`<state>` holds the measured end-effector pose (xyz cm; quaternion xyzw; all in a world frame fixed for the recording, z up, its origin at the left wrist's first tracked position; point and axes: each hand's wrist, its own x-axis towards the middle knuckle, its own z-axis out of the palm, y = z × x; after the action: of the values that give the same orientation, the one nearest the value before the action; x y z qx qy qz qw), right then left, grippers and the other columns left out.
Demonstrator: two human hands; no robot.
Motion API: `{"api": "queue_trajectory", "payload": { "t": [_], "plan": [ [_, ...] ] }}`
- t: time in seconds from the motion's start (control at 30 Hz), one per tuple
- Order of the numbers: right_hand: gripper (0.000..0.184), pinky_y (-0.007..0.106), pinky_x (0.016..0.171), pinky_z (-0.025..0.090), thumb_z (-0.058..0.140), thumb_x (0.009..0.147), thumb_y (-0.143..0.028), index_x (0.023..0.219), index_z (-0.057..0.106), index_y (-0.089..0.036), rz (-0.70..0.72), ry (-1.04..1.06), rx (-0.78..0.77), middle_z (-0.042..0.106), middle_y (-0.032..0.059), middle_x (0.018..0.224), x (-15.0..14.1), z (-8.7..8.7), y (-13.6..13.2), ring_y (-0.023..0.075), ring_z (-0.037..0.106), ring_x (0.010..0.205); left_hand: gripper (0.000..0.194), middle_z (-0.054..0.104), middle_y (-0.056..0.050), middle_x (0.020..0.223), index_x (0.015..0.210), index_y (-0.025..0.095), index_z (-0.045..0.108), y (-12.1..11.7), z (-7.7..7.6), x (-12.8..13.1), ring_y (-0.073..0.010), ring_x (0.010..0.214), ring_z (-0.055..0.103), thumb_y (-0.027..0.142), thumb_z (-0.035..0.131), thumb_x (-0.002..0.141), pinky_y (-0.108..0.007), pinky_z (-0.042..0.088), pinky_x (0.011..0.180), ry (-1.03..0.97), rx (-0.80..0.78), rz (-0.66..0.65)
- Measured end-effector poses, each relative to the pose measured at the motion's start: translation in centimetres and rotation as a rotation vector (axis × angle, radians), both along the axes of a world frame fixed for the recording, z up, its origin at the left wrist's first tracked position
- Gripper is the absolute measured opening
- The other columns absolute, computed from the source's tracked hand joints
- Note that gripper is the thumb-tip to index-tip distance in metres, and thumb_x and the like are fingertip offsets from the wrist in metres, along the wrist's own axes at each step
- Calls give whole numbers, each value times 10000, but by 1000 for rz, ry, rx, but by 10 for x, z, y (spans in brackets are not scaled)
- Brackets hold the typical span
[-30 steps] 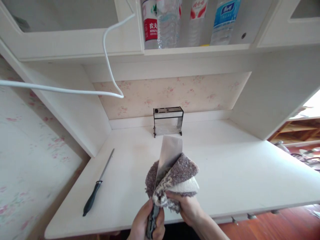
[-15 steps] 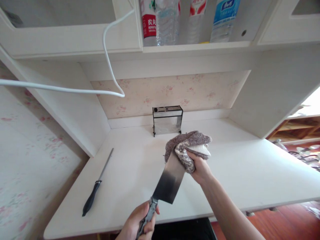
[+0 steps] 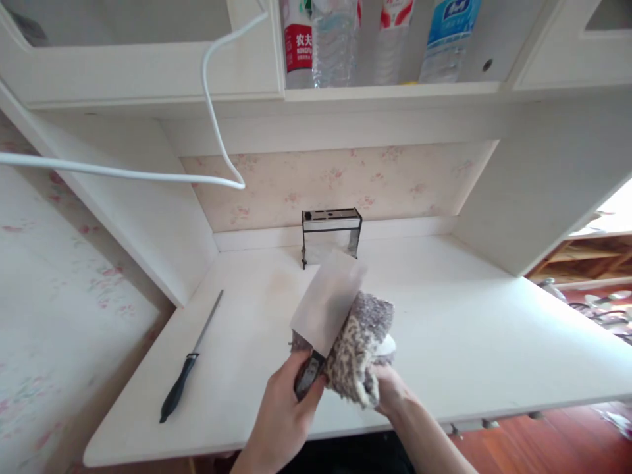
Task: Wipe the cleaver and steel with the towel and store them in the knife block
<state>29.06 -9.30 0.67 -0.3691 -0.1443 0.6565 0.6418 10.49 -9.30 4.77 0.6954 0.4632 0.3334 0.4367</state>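
My left hand (image 3: 289, 411) is closed round the dark handle of a cleaver (image 3: 328, 299), whose broad, slightly blurred blade tilts up and away over the table. A mottled brown-and-white cloth (image 3: 358, 349) is bunched in my right hand (image 3: 390, 388), its fingers mostly hidden by the fabric. The cloth lies against the blade's right side and lower end, close to the handle, and part of it shows behind the blade. On the left of the table rests a sharpening steel (image 3: 185, 375) with a black handle.
A knife block (image 3: 332, 216) with a black frame and clear sides stands by the back wall of the white table (image 3: 444, 329). Overhead, a shelf holds several plastic bottles (image 3: 333, 46). A white cable (image 3: 212, 118) hangs at upper left. Side panels bound the space.
The cleaver has risen and moved away from me, its blade turning to show a paler face. The cloth in my right hand has come down from the blade's far end towards the handle.
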Motion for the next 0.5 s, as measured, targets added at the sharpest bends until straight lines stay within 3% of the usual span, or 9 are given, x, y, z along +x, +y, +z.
{"api": "queue_trajectory", "payload": {
  "t": [0.1, 0.23, 0.37, 0.5],
  "plan": [
    [387, 371, 811, 547, 895, 416, -203, 740, 687, -166, 52, 4, 3, 724, 60, 754, -29, 10, 6, 264, 691, 846, 218, 675, -65, 943, 1064, 209, 574, 3, -13, 15, -220, 843, 663, 196, 498, 860, -297, 506, 727, 243, 265, 9],
    [390, 318, 812, 564, 874, 511, -183, 848, 683, -143, -68, -15, -59, 738, 67, 898, -45, 22, 16, 235, 696, 882, 308, 684, -73, 973, 1123, 218, 549, 2, -37, 22, -231, 773, 686, 132, 478, 836, -291, 512, 628, 494, 490, 38],
    [463, 305, 759, 583, 876, 515, -185, 927, 671, -134, -138, 30, -123, 741, 75, 914, -48, 23, 21, 233, 706, 841, 292, 677, -85, 953, 1113, 194, 538, -4, -49, 25, -194, 678, 673, 118, 475, 839, -256, 493, 551, 573, 644, 46],
    [520, 340, 762, 586, 873, 531, -214, 999, 659, -142, -178, 81, -132, 745, 75, 925, -40, 26, 34, 247, 712, 840, 317, 672, -88, 912, 1183, 171, 497, -8, -53, 24, -180, 639, 666, 130, 449, 873, -247, 479, 515, 609, 703, 51]
  ]
}}
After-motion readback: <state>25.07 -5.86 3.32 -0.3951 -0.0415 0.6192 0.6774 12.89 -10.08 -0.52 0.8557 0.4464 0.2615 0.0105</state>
